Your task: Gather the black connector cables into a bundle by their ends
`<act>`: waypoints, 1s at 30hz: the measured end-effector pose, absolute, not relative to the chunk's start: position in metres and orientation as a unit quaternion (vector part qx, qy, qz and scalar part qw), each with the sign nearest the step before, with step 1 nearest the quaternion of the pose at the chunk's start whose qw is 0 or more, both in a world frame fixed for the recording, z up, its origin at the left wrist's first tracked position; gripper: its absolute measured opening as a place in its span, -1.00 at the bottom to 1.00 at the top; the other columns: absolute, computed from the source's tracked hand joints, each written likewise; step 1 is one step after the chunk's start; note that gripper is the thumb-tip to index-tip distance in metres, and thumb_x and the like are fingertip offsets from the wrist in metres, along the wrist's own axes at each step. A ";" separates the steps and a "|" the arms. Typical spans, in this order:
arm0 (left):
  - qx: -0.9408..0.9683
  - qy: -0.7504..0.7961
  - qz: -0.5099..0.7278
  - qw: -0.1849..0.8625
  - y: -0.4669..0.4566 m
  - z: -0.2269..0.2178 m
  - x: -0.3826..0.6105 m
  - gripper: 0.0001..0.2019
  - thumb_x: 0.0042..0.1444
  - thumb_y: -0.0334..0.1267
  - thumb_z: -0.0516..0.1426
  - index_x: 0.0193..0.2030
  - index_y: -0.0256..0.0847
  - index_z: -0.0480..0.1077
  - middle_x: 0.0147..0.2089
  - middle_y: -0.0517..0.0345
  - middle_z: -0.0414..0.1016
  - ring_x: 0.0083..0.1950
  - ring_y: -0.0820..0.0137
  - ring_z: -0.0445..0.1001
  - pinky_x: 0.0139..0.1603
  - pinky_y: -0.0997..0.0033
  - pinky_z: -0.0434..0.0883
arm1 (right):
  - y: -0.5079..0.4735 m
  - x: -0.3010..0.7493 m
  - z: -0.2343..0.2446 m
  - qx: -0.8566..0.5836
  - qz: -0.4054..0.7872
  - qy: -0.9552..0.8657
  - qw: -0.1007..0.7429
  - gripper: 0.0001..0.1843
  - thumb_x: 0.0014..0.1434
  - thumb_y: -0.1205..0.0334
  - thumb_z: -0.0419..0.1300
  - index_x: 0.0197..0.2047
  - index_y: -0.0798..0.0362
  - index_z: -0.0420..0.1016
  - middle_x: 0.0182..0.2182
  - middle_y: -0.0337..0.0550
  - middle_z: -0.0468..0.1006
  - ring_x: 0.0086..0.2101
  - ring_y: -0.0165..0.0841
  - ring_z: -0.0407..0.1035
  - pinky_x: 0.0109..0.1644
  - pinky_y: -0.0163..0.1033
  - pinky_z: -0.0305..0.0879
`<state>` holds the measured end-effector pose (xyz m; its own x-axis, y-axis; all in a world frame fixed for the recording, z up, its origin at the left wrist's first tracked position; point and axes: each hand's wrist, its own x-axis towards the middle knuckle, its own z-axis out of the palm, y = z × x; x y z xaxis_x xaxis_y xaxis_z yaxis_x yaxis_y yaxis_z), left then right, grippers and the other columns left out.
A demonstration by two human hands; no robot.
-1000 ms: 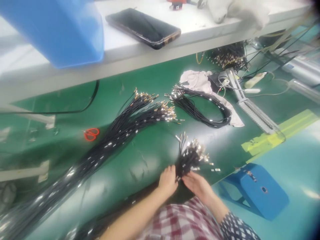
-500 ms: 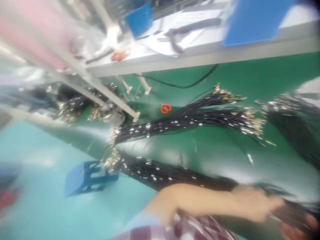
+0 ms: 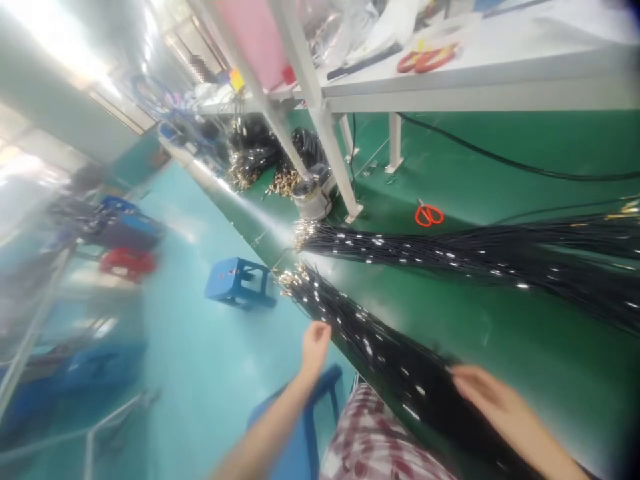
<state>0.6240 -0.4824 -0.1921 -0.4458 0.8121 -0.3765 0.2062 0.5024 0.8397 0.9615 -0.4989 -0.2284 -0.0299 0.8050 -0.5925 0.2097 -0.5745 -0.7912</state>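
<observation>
My left hand [image 3: 316, 341] is at the left edge of the lower bundle of black cables [image 3: 370, 347]. Its fingers are curled closed, and whatever may be in them is too small to make out. Over the same bundle's right edge lies my right hand [image 3: 483, 393], its fingers blurred, so its grip is unclear. This bundle runs diagonally along the green floor surface, metal tips at its far end and white flecks along it. A second bundle of black cables [image 3: 425, 250] stretches off to the right above it.
Red-handled scissors [image 3: 429, 215] lie on the green floor [image 3: 470, 160] beyond the bundles. A blue stool [image 3: 237, 280] stands at the left, another blue stool [image 3: 290, 427] beside my leg. The white workbench [image 3: 450, 93] with its legs borders the far side; more cable bundles [image 3: 255, 153] lie farther off.
The view has swung left. My hands were at the lower right around dark cables; now they are apart, the left at the lower bundle's left edge and the right over its right edge.
</observation>
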 end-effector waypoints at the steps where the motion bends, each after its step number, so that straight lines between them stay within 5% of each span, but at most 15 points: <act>1: 0.278 0.782 0.388 0.400 -0.484 -0.195 0.602 -0.79 0.02 -0.11 0.12 -0.44 -0.18 0.25 -0.46 0.15 0.35 -0.43 0.39 0.40 -0.27 0.29 0.43 | -0.473 0.932 -0.224 -0.630 0.602 -0.431 0.234 -0.71 -0.07 -0.02 0.31 -0.24 -0.16 0.52 -0.13 -0.02 0.53 -0.10 -0.11 0.42 0.03 -0.04 0.35; 5: 0.123 0.772 0.429 0.452 -0.479 -0.213 0.559 -0.81 0.06 -0.20 0.13 -0.41 -0.21 0.18 -0.47 0.10 0.40 -0.50 0.43 0.44 -0.32 0.29 0.47 | -0.403 0.798 -0.211 -0.589 0.477 -0.634 0.152 -0.39 -0.03 -0.08 0.23 0.02 0.10 0.40 0.10 0.11 0.37 0.08 -0.02 0.26 0.17 0.05 0.16; 9: 0.062 0.719 0.442 0.533 -0.464 -0.224 0.548 -0.87 0.11 -0.31 0.10 -0.39 -0.22 0.18 -0.51 0.07 0.42 -0.46 0.42 0.49 -0.25 0.34 0.47 | -0.425 0.712 -0.221 -0.586 0.322 -0.741 0.062 -0.13 -0.21 0.00 0.39 0.15 0.15 0.26 0.06 0.18 0.36 0.06 0.09 0.22 0.07 0.10 0.18; 16: 0.033 0.659 0.406 0.632 -0.450 -0.223 0.524 -0.85 -0.04 -0.41 0.17 -0.38 -0.25 0.23 -0.52 0.06 0.47 -0.53 0.41 0.46 -0.38 0.41 0.42 | -0.468 0.682 -0.234 -0.586 0.245 -0.771 -0.057 -0.69 -0.02 0.50 0.14 -0.15 0.13 0.41 -0.17 0.09 0.47 -0.13 -0.07 0.37 -0.06 -0.09 0.26; 22: 0.038 0.622 0.437 0.649 -0.455 -0.217 0.527 -0.76 -0.10 -0.39 0.16 -0.23 -0.24 0.28 -0.34 0.10 0.50 -0.43 0.42 0.50 -0.27 0.37 0.43 | -0.466 0.677 -0.223 -0.607 0.394 -0.690 -0.010 -0.60 -0.08 0.60 0.05 -0.13 0.17 0.34 -0.15 0.13 0.44 -0.13 -0.08 0.37 -0.09 -0.13 0.20; 30: 0.128 0.575 0.493 0.640 -0.458 -0.184 0.542 -0.79 -0.17 -0.30 0.23 -0.39 -0.24 0.29 -0.45 0.19 0.43 -0.50 0.48 0.40 -0.42 0.47 0.32 | -0.440 0.710 -0.198 -0.466 0.624 -0.626 0.031 -0.65 -0.16 0.43 0.22 -0.21 0.11 0.38 -0.46 -0.29 0.51 -0.44 -0.36 0.40 -0.40 -0.35 0.30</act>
